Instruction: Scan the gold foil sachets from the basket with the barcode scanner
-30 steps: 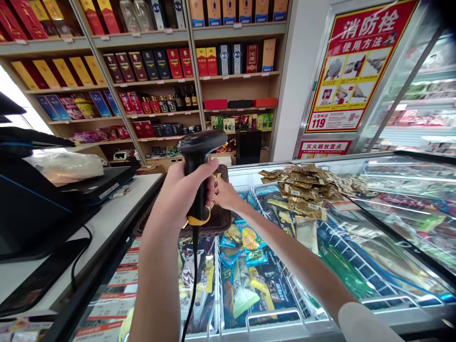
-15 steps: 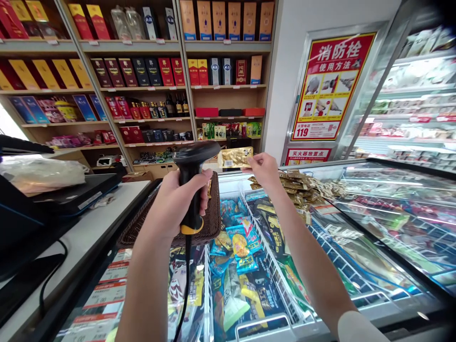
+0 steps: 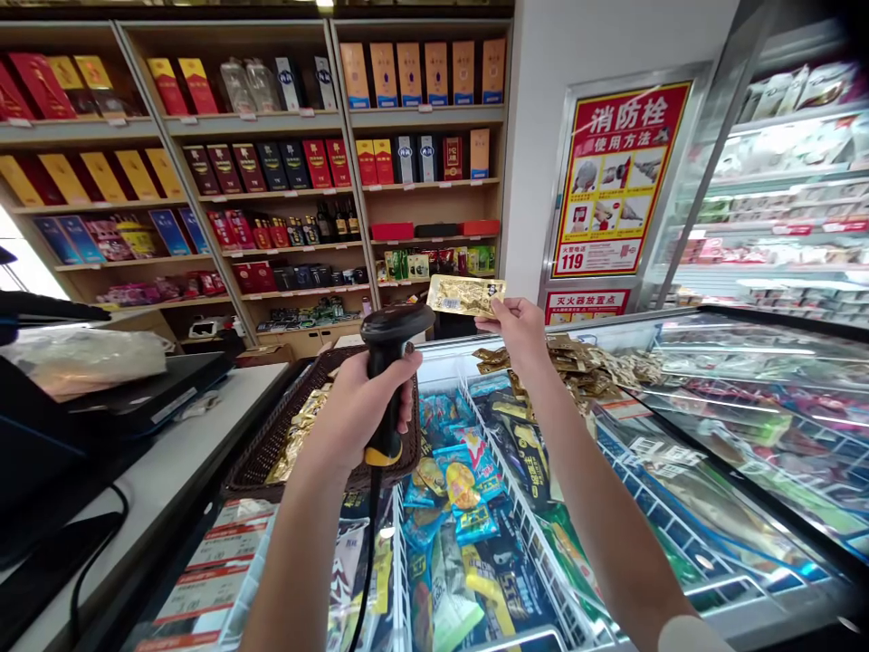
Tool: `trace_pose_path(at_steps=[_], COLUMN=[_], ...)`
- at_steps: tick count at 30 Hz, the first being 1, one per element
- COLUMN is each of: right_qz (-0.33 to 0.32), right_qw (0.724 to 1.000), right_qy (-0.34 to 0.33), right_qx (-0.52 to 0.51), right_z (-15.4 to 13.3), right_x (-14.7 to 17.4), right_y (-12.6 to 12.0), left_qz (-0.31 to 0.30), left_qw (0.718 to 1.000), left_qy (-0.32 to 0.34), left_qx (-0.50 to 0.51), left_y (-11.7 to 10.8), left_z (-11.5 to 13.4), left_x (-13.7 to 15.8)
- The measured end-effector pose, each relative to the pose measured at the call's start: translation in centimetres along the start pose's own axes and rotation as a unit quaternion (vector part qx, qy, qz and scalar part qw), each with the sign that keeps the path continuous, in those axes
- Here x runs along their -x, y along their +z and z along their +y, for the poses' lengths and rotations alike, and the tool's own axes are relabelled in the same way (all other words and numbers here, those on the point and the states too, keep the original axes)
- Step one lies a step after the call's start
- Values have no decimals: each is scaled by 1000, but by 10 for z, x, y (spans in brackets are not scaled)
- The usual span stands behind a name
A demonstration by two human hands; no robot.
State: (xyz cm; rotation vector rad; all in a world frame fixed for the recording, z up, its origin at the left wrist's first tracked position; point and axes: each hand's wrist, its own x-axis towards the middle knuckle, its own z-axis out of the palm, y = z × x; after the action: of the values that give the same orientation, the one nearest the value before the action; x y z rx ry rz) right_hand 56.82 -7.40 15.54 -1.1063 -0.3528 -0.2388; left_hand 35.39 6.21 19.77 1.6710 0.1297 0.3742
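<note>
My left hand is wrapped round the handle of a black barcode scanner, whose cord hangs down toward me. The scanner's head points away from me, just left of and below a small gold foil packet. Between thumb and fingers, my right hand pinches that packet by its right end; a white barcode label faces me. Behind my left hand stands a brown wicker basket with several gold packets in it. Beyond my right forearm lies a heap of similar packets on the freezer's glass top.
Below my arms is a chest freezer with white wire dividers and bagged frozen food. A counter with black equipment runs along the left. Shelves of boxed bottles stand behind, and a red fire-hydrant poster hangs on the wall.
Both hands have shifted slightly to the right in view, with the scanner lower and the packet now clear of its head. The gold packets in the basket have come into sight as my view tilted up.
</note>
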Motion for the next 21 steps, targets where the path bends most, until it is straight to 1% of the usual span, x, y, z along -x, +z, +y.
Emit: trace_pose_path(at_steps=[7,17,19,21], right_qz=[-7,-15,-11,-17], right_qw=[1000,1000,999,993], right_qy=[-11,4,14,47], right_qx=[13,26,50,106], right_z=[2,6,8,15], right_x=[-1,-2,-5,-9], right_y=[0,1,-2,-10], left_qz=[-5,-4,-3,-6], left_qw=[1000,1000,1000,1000], left_qy=[9,6,7,5], left_qx=[-16,-26,-25,-24], left_y=[-1,0,0,0], left_z=[0,3,4,5], left_x=[1,3,3,3])
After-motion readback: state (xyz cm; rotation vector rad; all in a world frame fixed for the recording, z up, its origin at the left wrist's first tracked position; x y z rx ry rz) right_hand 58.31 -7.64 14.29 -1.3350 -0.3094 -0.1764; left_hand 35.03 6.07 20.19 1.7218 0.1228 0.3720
